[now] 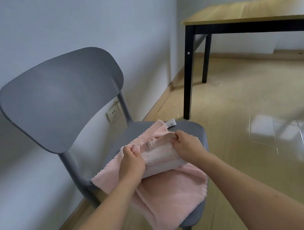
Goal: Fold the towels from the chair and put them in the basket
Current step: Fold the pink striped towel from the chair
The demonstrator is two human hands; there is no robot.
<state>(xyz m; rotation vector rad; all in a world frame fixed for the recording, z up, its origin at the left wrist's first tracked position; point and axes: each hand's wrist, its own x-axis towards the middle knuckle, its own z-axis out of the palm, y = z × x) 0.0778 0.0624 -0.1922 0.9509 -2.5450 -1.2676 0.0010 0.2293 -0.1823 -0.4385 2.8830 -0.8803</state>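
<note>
A pale pink towel [173, 192] lies spread over the seat of the grey chair [62, 97], its scalloped edge running from about ten o'clock down toward six, where the cloth droops over the front of the seat. A small white label [171, 122] sticks out at its far corner, at twelve o'clock. On top of it sits a second, lighter and fluffier towel [161, 157], bunched into a thick roll or fold lying across the middle of the seat. The left hand [131, 163] is at the nine o'clock end of this bundle, fingers curled over and pinching the far edge of the cloth between thumb and fingertips. The right hand [186, 145] is at the three o'clock end, its fingers likewise curled tight on the upper edge, knuckles up. Both grips are narrow, closed on fabric, and the strip of towel between them is slightly gathered. Beyond the chair, at one o'clock, a wooden-topped table [249, 11] with black legs stands on the glossy tan floor [241, 124]. A wall socket [114, 113] shows at eleven o'clock, behind the chair's back post.
</note>
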